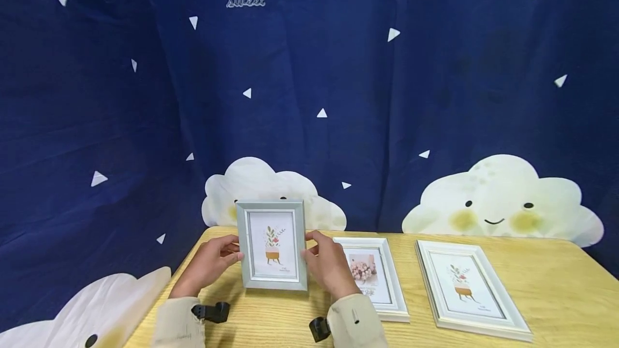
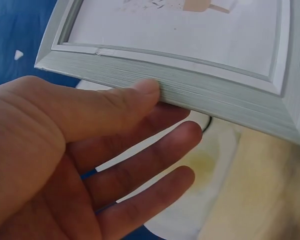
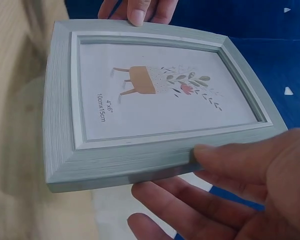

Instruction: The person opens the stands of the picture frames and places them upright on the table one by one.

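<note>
Two white picture frames (image 1: 471, 286) (image 1: 374, 275) on a wooden table (image 1: 556, 267), navy curtain (image 1: 358, 79) behind.

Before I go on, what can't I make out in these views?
- Back of the held frame: hidden in every view by its own front.
- Much of the left side of the flower frame: head view, behind the right hand and sleeve.
- Print on the far-right frame: head view, too small.
- Mouth of the left cloud: head view, behind the held frame.

A picture frame (image 2: 230, 102) is pinched by the left hand (image 2: 80, 150); beyond its fingers (image 2: 155, 152), a blue backdrop (image 2: 20, 25) is seen.
</note>
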The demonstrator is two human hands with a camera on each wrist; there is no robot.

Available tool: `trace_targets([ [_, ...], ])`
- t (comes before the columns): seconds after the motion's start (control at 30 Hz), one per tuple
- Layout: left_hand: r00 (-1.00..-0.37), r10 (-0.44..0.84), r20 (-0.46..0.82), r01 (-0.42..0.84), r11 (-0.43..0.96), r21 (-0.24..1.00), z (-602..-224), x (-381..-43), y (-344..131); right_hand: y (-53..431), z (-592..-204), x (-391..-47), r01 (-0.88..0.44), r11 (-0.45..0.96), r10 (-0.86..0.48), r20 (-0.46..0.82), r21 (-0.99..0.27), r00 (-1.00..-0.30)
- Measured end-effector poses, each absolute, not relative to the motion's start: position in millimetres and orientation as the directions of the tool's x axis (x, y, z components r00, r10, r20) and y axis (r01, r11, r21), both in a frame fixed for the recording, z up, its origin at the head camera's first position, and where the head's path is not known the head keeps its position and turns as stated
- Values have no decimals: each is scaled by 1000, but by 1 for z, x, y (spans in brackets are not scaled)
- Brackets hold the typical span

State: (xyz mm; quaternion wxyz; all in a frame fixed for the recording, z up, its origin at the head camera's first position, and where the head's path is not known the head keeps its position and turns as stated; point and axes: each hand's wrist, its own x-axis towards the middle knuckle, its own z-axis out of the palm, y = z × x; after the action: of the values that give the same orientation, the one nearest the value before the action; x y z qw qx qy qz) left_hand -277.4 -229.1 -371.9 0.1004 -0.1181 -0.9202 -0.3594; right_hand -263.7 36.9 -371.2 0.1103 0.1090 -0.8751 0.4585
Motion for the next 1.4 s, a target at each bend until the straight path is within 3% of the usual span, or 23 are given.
trace_targets([
  [0.7, -881, 126, 457, 387, 746, 542, -324, -248, -208, 46, -333, -243, -441, 496, -8, 504, -748, -863],
  [1.4, -866, 153, 476, 417, 747, 518, -309, -238, -201, 48, -325, -239, -457, 480, 26, 533, -749, -846],
])
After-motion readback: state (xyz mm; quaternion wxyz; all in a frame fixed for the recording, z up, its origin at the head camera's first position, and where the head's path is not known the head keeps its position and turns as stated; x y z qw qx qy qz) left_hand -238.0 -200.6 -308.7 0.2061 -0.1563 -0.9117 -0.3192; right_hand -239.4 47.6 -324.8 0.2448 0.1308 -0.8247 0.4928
